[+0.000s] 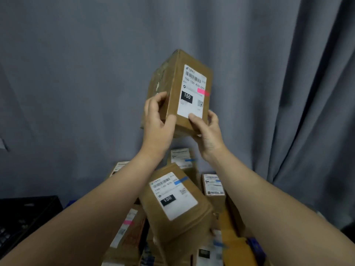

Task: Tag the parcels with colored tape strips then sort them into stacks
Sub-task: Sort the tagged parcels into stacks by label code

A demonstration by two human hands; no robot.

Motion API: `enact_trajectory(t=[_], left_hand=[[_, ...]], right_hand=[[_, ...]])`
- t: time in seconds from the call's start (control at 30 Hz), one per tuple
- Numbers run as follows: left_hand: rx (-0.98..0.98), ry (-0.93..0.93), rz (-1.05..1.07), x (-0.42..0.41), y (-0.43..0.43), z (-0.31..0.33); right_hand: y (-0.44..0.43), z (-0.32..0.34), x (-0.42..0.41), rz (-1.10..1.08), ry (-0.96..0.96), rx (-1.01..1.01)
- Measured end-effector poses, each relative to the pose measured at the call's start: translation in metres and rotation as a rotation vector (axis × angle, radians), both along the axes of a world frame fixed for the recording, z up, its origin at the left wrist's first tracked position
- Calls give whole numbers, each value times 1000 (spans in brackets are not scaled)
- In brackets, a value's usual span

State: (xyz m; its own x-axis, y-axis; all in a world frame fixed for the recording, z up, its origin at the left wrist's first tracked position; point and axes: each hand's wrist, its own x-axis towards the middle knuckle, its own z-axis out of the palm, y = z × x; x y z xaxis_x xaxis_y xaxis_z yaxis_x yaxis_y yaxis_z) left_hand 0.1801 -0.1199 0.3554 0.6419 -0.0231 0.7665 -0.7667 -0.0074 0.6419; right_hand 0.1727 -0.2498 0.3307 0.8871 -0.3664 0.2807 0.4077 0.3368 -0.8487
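Head view: the left hand (pixel 158 121) and right hand (pixel 207 131) grip the lower corners of a cardboard parcel (pixel 163 79), fingers curled round its edges, holding it raised in the air. A pink tape strip (pixel 203 91) crosses its shipping label (pixel 189 109). Below, another parcel (pixel 182 225) bearing a blue tape strip (pixel 180 181) tops a pile, before a grey curtain (pixel 76 73)

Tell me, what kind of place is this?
Probably a parcel-sorting corner: a labelled cardboard parcel with pink tape is held up, parcels tagged with blue tape are piled below, and a grey curtain hangs behind.
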Motion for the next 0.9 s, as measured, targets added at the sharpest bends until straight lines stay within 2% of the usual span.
enact_trajectory(t=[0.13,0.2,0.33,0.47,0.57,0.73,0.9], left_hand=[[78,-54,-9,-26,-67,0],[83,-22,-73,-38,-108,-1],[28,182,-348,-66,-200,-18],[58,357,-392,-88,-279,-65],[82,569,-428,-101,-318,-103],[290,823,-421,-99,-358,-155],[368,1006,-478,-97,-398,-194]], right_hand=[[-65,3,-37,-26,-26,13],[-105,3,-60,-55,-28,7],[-203,-16,-103,-180,23,-65],[-293,-52,-140,-224,155,-153],[-336,-86,-154,-230,281,-221],[-391,-133,-160,-242,503,-291],[-435,-177,-161,-305,633,-332]])
